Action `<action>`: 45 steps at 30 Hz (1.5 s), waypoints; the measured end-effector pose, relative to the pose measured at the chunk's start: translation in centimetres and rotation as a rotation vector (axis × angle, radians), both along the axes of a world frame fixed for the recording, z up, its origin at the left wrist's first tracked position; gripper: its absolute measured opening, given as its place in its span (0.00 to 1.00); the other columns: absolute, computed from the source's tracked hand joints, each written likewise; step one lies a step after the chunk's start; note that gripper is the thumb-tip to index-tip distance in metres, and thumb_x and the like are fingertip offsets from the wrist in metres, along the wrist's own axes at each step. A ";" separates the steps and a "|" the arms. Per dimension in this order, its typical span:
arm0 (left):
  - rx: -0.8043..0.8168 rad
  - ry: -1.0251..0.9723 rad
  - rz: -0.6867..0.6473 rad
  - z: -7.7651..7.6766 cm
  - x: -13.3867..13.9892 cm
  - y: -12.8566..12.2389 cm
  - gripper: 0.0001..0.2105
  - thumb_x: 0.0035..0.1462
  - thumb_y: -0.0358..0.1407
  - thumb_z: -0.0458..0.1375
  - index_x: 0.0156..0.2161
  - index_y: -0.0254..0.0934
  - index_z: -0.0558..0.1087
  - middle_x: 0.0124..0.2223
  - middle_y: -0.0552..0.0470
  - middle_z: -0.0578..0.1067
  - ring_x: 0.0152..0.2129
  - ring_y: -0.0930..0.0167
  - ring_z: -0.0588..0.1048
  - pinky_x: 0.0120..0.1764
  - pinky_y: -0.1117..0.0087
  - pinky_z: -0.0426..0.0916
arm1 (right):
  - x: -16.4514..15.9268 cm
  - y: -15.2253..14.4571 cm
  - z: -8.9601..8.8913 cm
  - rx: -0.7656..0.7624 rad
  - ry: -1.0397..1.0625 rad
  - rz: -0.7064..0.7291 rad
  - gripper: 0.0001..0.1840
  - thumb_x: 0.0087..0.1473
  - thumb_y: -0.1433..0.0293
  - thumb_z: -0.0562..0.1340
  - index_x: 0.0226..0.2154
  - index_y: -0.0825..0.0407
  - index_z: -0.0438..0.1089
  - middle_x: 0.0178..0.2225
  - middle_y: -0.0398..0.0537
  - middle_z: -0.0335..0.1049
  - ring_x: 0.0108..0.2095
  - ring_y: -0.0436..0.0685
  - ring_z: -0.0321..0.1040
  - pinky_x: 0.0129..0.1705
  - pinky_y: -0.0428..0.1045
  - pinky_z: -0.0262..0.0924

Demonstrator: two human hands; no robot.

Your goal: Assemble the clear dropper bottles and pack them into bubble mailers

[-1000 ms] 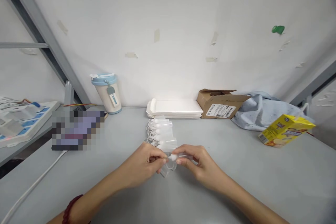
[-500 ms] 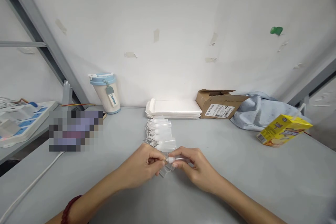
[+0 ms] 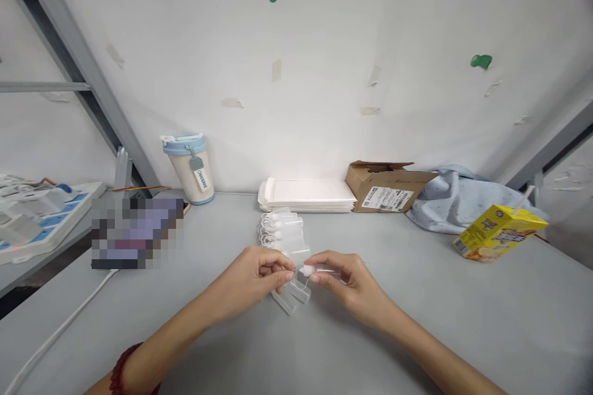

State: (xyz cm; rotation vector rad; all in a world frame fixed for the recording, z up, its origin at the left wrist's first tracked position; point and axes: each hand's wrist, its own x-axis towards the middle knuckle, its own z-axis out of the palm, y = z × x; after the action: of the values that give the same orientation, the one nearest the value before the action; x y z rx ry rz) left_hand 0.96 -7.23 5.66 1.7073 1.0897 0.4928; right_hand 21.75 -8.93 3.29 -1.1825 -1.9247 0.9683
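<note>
Grip clamped on a white-capped tube (image 3: 308, 270), the right hand (image 3: 354, 279) sits beside the pinched-together left hand (image 3: 254, 276), forward of the bench's (image 3: 296, 352) back edge, where a slack hold could drop it onto tubes below (image 3: 301, 291).

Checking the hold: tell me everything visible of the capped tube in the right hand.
The capped tube looks like clear plastic with a white cap. It appears roughly level over the table, cap toward the left hand, pinched in the right hand. Its other end is partly hidden; left-hand contact is unclear.
</note>
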 end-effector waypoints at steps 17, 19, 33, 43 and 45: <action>0.000 -0.077 0.001 -0.5 1.0 -0.8 0.10 0.53 0.39 0.53 0.29 0.33 0.71 0.21 0.57 0.65 0.18 0.77 0.63 0.21 0.77 0.57 | 0.0 -0.4 0.1 -0.012 0.007 0.055 0.12 0.56 0.63 0.56 0.38 0.51 0.69 0.29 0.44 0.69 0.27 0.49 0.60 0.27 0.44 0.52; -0.021 -0.064 -0.011 -0.4 0.9 -0.7 0.11 0.54 0.40 0.53 0.31 0.33 0.71 0.21 0.57 0.66 0.18 0.77 0.62 0.20 0.77 0.57 | 0.1 -0.3 0.2 -0.004 0.006 0.066 0.11 0.55 0.63 0.57 0.38 0.51 0.70 0.29 0.44 0.70 0.27 0.49 0.60 0.27 0.44 0.52; -0.042 0.060 -0.035 1.4 -1.6 1.1 0.14 0.53 0.43 0.53 0.27 0.33 0.69 0.23 0.56 0.70 0.15 0.79 0.60 0.23 0.75 0.56 | 4.5 3.8 -1.0 0.377 -0.348 -0.243 0.14 0.58 0.61 0.52 0.43 0.51 0.63 0.40 0.52 0.66 0.35 0.55 0.65 0.35 0.50 0.63; -0.030 0.143 -0.006 0.8 -2.4 2.1 0.15 0.53 0.44 0.52 0.22 0.34 0.68 0.22 0.55 0.69 0.15 0.78 0.58 0.21 0.75 0.51 | 6.6 6.0 -3.1 0.667 -0.754 -0.354 0.22 0.58 0.62 0.51 0.53 0.53 0.56 0.58 0.62 0.50 0.56 0.67 0.50 0.48 0.62 0.58; 0.021 0.165 0.022 0.7 -2.4 2.2 0.17 0.52 0.43 0.52 0.19 0.34 0.67 0.20 0.56 0.67 0.17 0.77 0.57 0.22 0.74 0.50 | 6.7 6.1 -3.3 0.652 -0.811 -0.360 0.23 0.57 0.64 0.52 0.53 0.54 0.57 0.59 0.63 0.48 0.57 0.68 0.47 0.48 0.62 0.58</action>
State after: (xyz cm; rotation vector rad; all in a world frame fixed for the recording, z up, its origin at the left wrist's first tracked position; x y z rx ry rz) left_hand -1.45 -5.03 6.35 1.7802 1.2262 0.3829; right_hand 28.44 -2.88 -0.03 -1.5378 -2.2166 -0.4021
